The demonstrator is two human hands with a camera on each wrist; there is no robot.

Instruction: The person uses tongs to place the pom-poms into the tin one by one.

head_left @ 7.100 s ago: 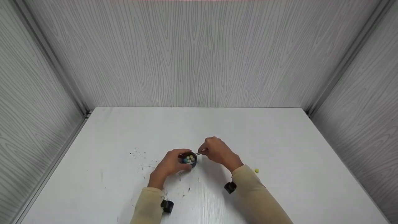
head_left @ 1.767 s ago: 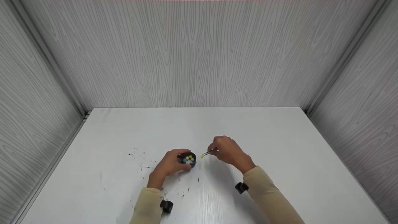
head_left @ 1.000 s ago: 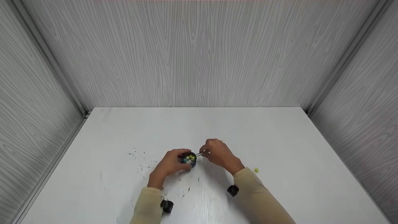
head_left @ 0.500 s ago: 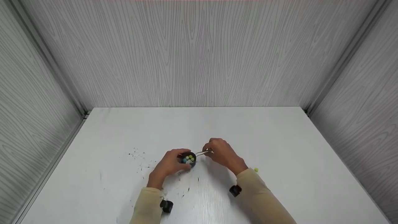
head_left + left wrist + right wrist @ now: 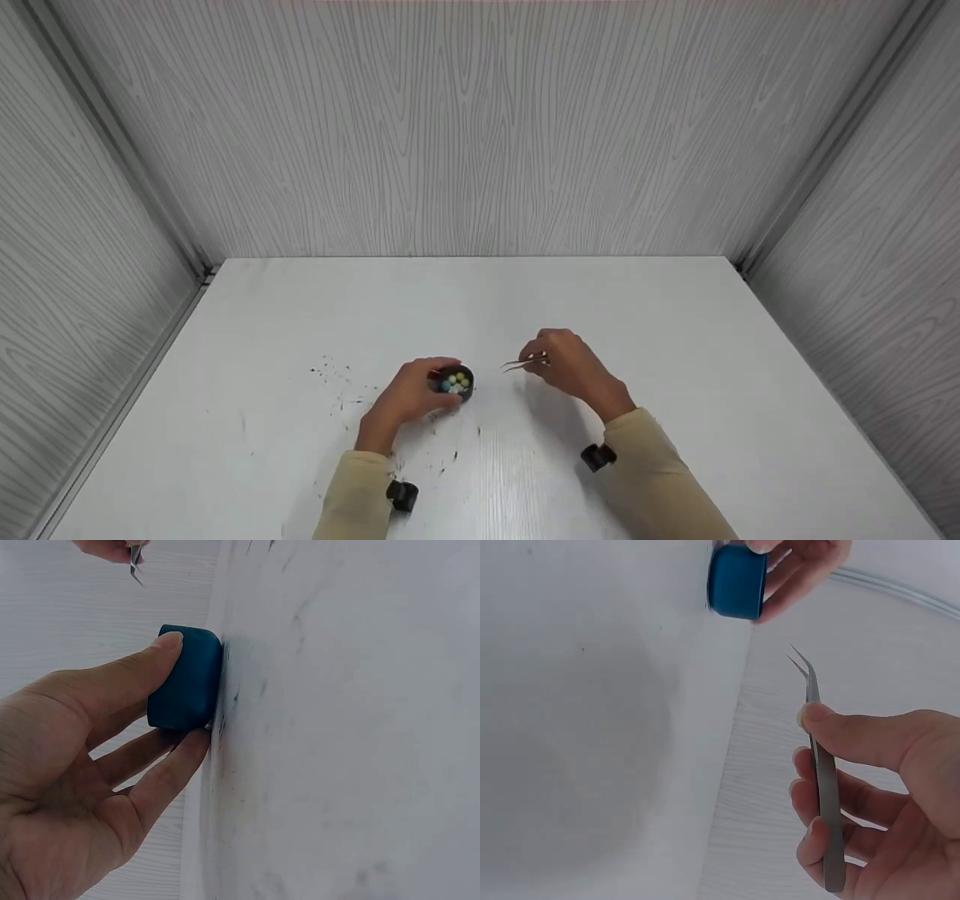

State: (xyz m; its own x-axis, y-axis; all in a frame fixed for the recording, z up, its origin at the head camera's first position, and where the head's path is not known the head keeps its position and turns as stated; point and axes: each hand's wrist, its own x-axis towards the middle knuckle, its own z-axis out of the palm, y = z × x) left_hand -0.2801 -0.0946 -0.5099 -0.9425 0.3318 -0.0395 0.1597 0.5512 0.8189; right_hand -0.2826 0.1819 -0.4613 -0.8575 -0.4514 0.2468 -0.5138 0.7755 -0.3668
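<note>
My left hand (image 5: 411, 391) grips a small blue cup (image 5: 187, 679) from the side, thumb and fingers spread round its wall. The cup stands on the white table, and its opening shows several small balls (image 5: 454, 382) in yellow, teal and white. To the right of the cup, my right hand (image 5: 568, 365) pinches bent-tip metal tweezers (image 5: 825, 787) between thumb and fingers. The tweezer tips are apart with nothing between them, and they point left towards the cup. The right wrist view shows the cup (image 5: 739, 585) beyond the tips.
Dark specks and smudges (image 5: 330, 371) mark the white table (image 5: 637, 315) left of and in front of the cup. Grey wood-grain panels (image 5: 480, 135) enclose the back and both sides. A black wrist device (image 5: 403, 495) sits on each forearm.
The tweezers carried a yellow ball to the cup, let it go there and came away to the right with bare tips. The right sleeve now covers the loose yellow ball's spot. My left hand stayed put.
</note>
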